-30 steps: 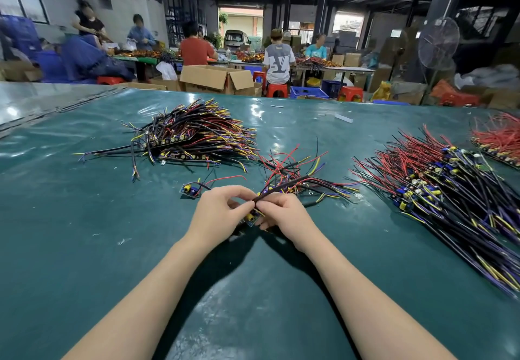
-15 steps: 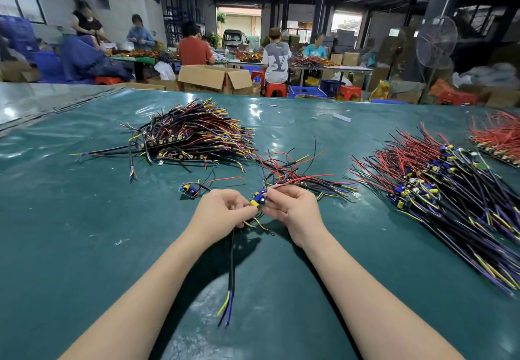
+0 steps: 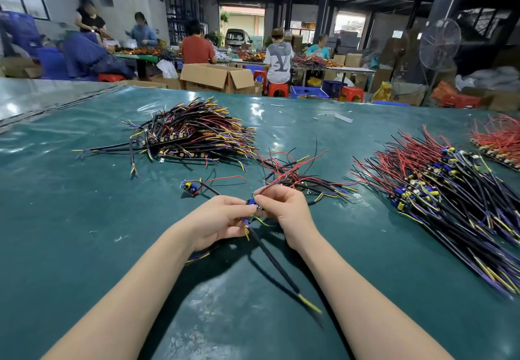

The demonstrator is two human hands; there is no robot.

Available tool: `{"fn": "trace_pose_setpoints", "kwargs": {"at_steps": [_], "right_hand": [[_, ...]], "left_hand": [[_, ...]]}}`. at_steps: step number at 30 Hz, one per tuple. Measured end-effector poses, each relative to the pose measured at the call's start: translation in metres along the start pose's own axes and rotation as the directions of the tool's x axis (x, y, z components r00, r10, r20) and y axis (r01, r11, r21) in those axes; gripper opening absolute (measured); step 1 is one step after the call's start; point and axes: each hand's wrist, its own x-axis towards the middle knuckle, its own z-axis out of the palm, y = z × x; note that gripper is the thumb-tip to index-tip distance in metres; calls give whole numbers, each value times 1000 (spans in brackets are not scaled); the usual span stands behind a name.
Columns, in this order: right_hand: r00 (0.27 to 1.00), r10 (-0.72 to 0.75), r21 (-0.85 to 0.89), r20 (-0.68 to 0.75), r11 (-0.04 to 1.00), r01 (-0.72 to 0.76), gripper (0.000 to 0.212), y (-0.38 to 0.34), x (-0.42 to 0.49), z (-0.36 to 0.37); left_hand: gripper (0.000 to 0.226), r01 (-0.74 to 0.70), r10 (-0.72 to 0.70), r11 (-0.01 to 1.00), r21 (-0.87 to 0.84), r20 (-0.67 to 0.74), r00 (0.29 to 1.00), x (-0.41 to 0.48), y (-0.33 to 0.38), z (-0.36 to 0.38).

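We are working the leads at one small plug, hands together over the mat

Our left hand [image 3: 216, 219] and right hand [image 3: 284, 213] meet fingertip to fingertip, both pinching the blue plug [image 3: 251, 202]. Its black cable [image 3: 277, 264] slants from it toward us over the green mat [image 3: 84, 247]. We judge the joining only part done, and next we must steady the plug and seat the thin leads without bending them. Just beyond the plug lies a small tangle [image 3: 298, 179], farther off to its left a dark heap [image 3: 191, 134], and to its right a red and black heap [image 3: 439, 190]. Far beyond the plug, people sit at tables near a cardboard box [image 3: 216, 76] and a fan [image 3: 439, 44]
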Motion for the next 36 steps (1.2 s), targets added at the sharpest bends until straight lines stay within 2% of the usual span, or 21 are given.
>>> {"fn": "trace_pose_setpoints", "kwargs": {"at_steps": [2,13,19,24,28,31,34,36], "right_hand": [[1000,6,-14,-5,1000,-6,22,-1,-1,0],[993,3,-73,-116,997,-11,22,-4,0,-1],[993,117,48,-3,992,-117,20,-7,-1,-3],[990,137,-28,12,990,-137,23,-10,-1,-2],[986,158,-41,45,987,-157,24,-12,-3,1],[984,155,-37,86,988,-152,24,-13,-4,4],[984,152,-94,98,985,-143,25,-11,-6,7],[987,135,-110,90,986,-125,25,-11,-6,9]], "left_hand": [[14,-23,24,997,68,-13,1000,2,-2,2],[16,-23,24,985,171,-4,1000,-2,4,0],[24,-46,73,980,195,-134,988,-2,6,2],[21,-38,70,972,232,-133,989,-1,5,1],[21,-64,139,923,379,-176,974,0,5,0],[29,-87,188,903,422,-204,961,-2,6,-1],[28,-108,226,844,525,-165,960,-3,7,0],[21,-112,197,887,449,-147,969,-3,6,1]]}}
